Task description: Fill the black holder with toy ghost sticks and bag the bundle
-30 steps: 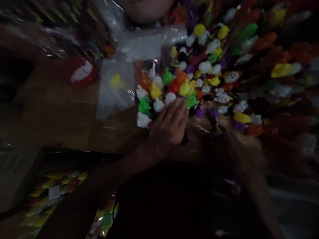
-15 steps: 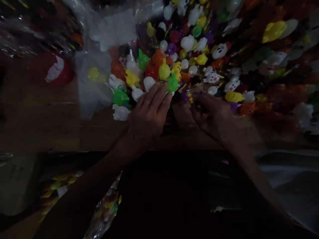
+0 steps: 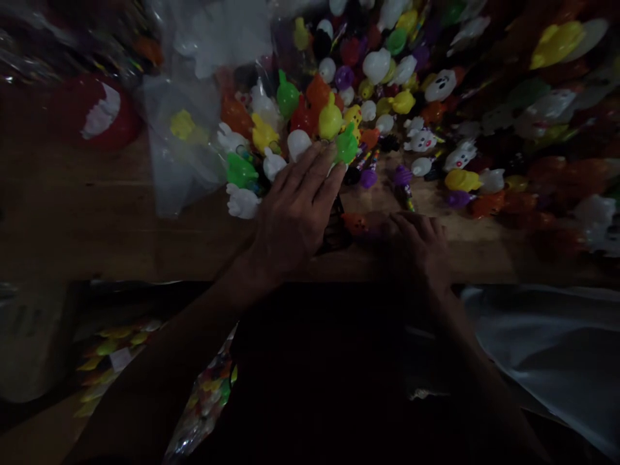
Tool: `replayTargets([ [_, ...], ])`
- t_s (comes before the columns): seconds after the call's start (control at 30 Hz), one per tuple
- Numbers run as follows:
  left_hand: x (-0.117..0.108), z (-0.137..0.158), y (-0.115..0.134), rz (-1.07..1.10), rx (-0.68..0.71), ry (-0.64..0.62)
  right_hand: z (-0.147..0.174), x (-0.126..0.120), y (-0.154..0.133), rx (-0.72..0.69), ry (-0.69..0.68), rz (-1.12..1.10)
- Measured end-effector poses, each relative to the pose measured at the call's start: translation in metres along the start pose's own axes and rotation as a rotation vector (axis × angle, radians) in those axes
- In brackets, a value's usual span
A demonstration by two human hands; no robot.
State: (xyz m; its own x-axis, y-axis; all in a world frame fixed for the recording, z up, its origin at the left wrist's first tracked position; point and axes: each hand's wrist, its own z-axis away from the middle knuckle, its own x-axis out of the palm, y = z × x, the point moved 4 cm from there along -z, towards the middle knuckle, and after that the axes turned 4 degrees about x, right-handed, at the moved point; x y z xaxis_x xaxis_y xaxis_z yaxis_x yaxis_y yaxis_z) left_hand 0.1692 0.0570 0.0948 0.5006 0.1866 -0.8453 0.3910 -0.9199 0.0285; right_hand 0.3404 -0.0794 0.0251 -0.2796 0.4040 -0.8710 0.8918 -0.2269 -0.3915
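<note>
My left hand (image 3: 303, 200) lies flat with fingers stretched out, its fingertips against a white round toy (image 3: 299, 144) and close to a green toy (image 3: 347, 144). Beside its wrist a black openwork piece (image 3: 334, 232) shows on the wooden table. My right hand (image 3: 421, 242) is low over the table's front edge, fingers bent down and dim. Just left of it is an orange toy (image 3: 356, 223) with dark markings; whether the fingers grip anything there is too dark to tell. Two purple toys (image 3: 402, 175), one with a beaded stem, lie above the right hand.
A heap of small plastic toys (image 3: 378, 66) in several colours spreads across the back and right. Clear plastic bags (image 3: 184, 174) lie at left, near a red round object (image 3: 113, 119). Below the wooden table (image 3: 87, 232), a bag of toys (image 3: 213, 387) and pale sheeting (image 3: 547, 349) show.
My right hand has moved down toward the table's front edge, leaving a purple toy with a beaded stem. The orange toy now shows between the hands. My left hand stays on the toys.
</note>
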Motion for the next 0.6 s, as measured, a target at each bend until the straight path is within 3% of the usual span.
replayTargets([
  [0.13, 0.002, -0.001, -0.003, 0.062, -0.043, -0.053, 0.01, -0.009, -0.021, -0.057, -0.017, 0.173],
  [0.3, 0.001, -0.001, -0.005, 0.123, -0.059, -0.066, 0.022, 0.001, -0.025, -0.002, -0.121, 0.177],
  [0.43, -0.002, -0.001, -0.005, 0.122, -0.045, -0.051, 0.016, 0.001, -0.018, 0.007, -0.102, -0.042],
  [0.6, -0.006, -0.001, -0.006, 0.109, -0.019, -0.049, -0.013, 0.005, -0.014, 0.219, 0.056, -0.366],
])
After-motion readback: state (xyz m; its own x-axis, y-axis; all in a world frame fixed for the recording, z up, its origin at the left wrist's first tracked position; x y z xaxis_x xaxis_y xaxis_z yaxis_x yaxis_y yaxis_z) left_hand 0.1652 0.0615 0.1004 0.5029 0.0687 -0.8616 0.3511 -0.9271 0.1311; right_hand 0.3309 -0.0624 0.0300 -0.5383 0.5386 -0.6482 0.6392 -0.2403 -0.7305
